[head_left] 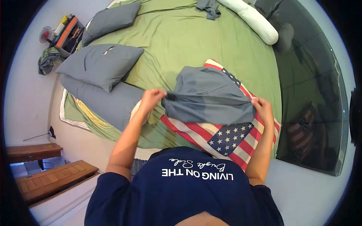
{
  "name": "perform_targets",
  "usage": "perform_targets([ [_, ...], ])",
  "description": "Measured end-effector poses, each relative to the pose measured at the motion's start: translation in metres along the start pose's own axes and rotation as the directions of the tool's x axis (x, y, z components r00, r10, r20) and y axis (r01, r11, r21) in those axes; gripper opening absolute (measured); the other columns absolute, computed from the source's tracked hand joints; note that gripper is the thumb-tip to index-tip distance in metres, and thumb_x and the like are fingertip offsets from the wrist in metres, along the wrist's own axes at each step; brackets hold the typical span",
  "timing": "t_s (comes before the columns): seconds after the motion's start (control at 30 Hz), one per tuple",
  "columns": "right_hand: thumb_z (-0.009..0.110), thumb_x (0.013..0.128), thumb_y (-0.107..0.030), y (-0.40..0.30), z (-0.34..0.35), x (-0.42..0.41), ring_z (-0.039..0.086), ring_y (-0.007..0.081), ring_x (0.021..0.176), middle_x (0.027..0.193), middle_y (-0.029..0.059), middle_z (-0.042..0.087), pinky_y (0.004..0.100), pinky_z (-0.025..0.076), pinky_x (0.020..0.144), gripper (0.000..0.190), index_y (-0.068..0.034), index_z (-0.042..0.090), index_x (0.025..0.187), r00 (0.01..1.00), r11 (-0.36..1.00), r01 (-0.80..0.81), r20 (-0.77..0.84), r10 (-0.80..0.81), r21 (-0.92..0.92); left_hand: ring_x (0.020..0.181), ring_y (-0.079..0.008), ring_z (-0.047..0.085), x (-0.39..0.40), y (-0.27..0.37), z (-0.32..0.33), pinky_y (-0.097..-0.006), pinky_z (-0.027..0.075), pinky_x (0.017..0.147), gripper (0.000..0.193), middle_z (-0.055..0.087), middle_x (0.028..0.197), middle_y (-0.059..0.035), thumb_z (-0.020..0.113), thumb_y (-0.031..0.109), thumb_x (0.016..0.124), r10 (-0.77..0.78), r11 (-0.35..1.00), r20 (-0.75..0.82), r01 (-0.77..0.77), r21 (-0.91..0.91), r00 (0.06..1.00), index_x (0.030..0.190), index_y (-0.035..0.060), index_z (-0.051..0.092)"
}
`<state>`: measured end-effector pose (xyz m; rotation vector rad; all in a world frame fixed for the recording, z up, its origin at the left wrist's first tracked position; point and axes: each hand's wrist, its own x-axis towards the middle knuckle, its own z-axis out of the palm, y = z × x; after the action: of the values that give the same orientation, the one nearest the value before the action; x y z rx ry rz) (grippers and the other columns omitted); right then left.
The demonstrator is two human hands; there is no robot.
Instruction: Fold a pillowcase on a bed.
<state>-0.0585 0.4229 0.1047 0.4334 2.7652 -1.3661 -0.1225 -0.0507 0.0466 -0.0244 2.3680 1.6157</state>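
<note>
A grey pillowcase (209,104) is stretched sideways between my two hands. My left hand (152,99) pinches one end of its hemmed edge, and my right hand (262,109) grips the opposite end. Between them the hem runs almost straight, with the cloth bunched beyond it. Beneath the cloth lies a pillow with a stars-and-stripes cover (230,138); its near part and far corner show, while its middle is hidden. Both rest on a bed with a green sheet (175,39).
Left on the bed are a grey bolster (104,99), a grey pillow (104,62) and another grey pillow (113,21). A white bolster (254,19) and crumpled grey cloth (210,10) lie at the far side. A dark glossy panel (308,84) borders the bed's right side.
</note>
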Motion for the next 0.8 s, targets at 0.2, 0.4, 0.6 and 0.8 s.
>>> perform_targets([
  [0.2,0.065,0.09,-0.022,-0.123,0.022,0.112,0.061,0.0093,0.078,0.084,0.0004,0.066,0.0255,0.046,0.063,0.021,-0.002,0.066,0.098,0.949,0.91,0.28,0.052,-0.31,0.305,0.076,-0.0046,0.056,0.068,0.132,-0.131,-0.0193,0.04,0.057,0.029,0.066,0.092,0.0008,0.065,0.028,0.089,0.163,0.945,-0.361,-0.251,-0.212,0.918,0.107,0.0062,0.067],
  [0.4,0.062,0.093,-0.02,-0.21,0.037,0.153,0.061,0.0083,0.082,0.089,0.0,0.066,0.0241,0.046,0.064,0.017,-0.004,0.066,0.1,0.785,0.571,0.605,-0.294,-0.546,0.555,0.069,-0.0086,0.057,0.017,0.18,-0.141,-0.0243,0.046,0.06,0.016,0.066,0.085,-0.0019,0.062,0.013,0.092,0.623,0.663,-0.698,-0.713,0.23,0.354,0.1,-0.0002,0.068],
  [0.6,0.062,0.091,-0.018,-0.113,0.124,0.231,0.062,0.0104,0.072,0.081,0.0024,0.067,0.0256,0.051,0.06,0.017,-0.002,0.066,0.096,0.953,0.952,0.183,0.194,-0.234,0.246,0.065,-0.0115,0.059,0.048,0.013,-0.097,-0.0251,0.049,0.062,0.019,0.066,0.077,-0.0064,0.065,0.017,0.089,0.023,0.997,-0.454,0.01,0.071,0.891,0.092,-0.0011,0.068],
  [0.8,0.057,0.095,-0.017,-0.091,0.181,0.264,0.062,0.0161,0.08,0.091,0.0057,0.061,0.0276,0.056,0.068,0.019,0.0,0.059,0.103,0.971,0.854,-0.05,0.226,-0.081,0.518,0.074,-0.0097,0.056,0.084,-0.022,-0.069,-0.0284,0.057,0.075,0.015,0.059,0.085,-0.0016,0.058,0.012,0.094,-0.29,0.734,-0.391,-0.059,-0.677,0.874,0.101,-0.0009,0.061],
])
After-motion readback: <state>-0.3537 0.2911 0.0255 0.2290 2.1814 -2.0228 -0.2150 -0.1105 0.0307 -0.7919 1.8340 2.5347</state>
